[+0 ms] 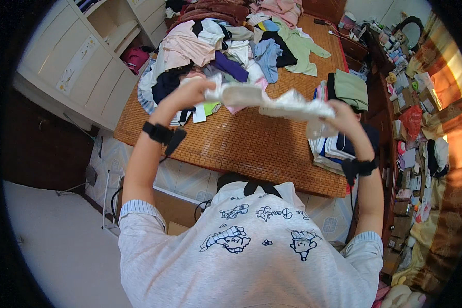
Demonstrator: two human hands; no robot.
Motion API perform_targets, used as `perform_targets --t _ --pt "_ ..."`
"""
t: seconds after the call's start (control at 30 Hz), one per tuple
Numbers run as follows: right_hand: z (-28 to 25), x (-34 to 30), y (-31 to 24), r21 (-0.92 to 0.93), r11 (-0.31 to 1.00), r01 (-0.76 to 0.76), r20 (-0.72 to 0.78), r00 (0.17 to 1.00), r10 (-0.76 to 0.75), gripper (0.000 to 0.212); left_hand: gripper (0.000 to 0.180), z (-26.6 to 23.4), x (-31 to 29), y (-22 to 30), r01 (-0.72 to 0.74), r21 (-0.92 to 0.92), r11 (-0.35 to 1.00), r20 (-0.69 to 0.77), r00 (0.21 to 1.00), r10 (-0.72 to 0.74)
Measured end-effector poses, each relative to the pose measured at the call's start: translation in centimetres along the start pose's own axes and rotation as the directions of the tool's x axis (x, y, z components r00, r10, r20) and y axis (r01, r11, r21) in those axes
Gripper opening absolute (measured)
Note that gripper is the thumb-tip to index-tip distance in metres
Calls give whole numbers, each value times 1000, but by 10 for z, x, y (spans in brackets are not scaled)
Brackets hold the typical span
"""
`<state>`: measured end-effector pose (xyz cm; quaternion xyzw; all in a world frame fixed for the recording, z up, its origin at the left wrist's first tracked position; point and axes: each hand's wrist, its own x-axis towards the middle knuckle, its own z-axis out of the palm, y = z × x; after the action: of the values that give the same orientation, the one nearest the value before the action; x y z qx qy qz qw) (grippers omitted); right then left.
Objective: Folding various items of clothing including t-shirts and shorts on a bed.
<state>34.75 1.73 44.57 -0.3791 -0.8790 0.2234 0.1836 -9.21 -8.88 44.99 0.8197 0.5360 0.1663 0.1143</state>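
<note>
Grasping one end of a white garment (292, 105) in the left hand (192, 93), and clutching the other end in the right hand (342, 119). Held stretched between the two, in the air above the bed (231, 141); too blurred to tell its kind, and seemingly not yet folded. Past the left hand, from the bed's left edge toward the far end, find a loose heap of clothes (238, 51): among them a pale pink shirt (187, 46), a purple garment (230, 66), a blue garment (267, 57) and a light green shirt (300, 49), crumpled or spread, so probably all left to fold. Beyond the right hand, along the bed's right edge, see a green-topped stack (350, 88), and nearer the front right corner a white and blue stack (326, 151), partly hidden by the right arm (369, 197); both neatly folded, so likely done. Judging by heap against stacks, probably well started, with the larger share remaining
</note>
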Motion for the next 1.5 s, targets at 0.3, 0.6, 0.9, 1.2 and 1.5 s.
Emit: perform_targets --t 0.3,0.6,0.9,1.2,1.5 --pt "47 -64 1 39 971 -236 858 507 89 31 36 49 -44 38 390 -439 809 687 726 23" --pt "96 -39 37 281 915 -288 403 901 160 34 28 89 -27 -4 443 -397 804 464 853 -240" --pt "148 10 59 58 942 -332 89 941 326 32 27 149 7 -68 466 -423 777 117 878 -463" --pt "149 55 58 -44 936 -348 -129 931 340 28 33 166 47 -130 349 -595 724 63 918 -391" --pt "193 121 111 -203 884 -421 -264 893 365 30 38 204 110 -185 454 -441 774 193 891 -411"
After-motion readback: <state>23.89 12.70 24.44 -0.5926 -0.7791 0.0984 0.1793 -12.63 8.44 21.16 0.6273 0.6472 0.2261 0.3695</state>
